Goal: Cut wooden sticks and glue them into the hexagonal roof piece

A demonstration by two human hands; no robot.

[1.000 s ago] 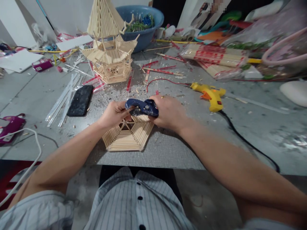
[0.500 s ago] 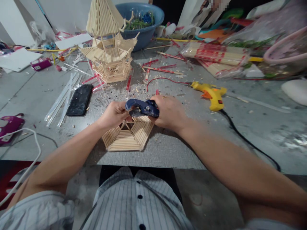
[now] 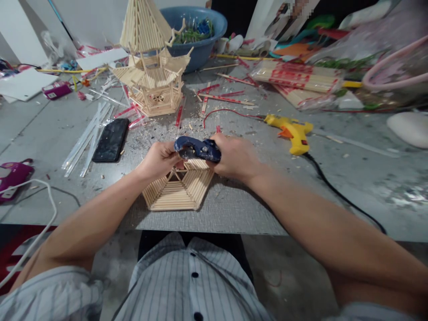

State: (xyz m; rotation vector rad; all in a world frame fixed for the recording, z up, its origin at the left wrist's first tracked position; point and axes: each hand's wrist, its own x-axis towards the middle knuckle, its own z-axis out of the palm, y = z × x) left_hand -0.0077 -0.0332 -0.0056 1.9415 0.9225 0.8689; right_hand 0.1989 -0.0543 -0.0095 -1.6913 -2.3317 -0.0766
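Observation:
A hexagonal roof piece made of wooden sticks (image 3: 177,189) lies on the grey table near its front edge. My right hand (image 3: 236,156) is closed around a dark blue cutter tool (image 3: 198,149) held over the far side of the piece. My left hand (image 3: 158,159) is closed in a pinch at the cutter's nose, against the top of the stick piece. What its fingertips hold is hidden.
A finished stick pagoda (image 3: 152,67) stands at the back, in front of a blue basin (image 3: 197,31). A black phone (image 3: 112,139) and clear glue sticks (image 3: 87,136) lie left. A yellow glue gun (image 3: 292,131) with black cable lies right. Packs of chopsticks (image 3: 297,78) sit far right.

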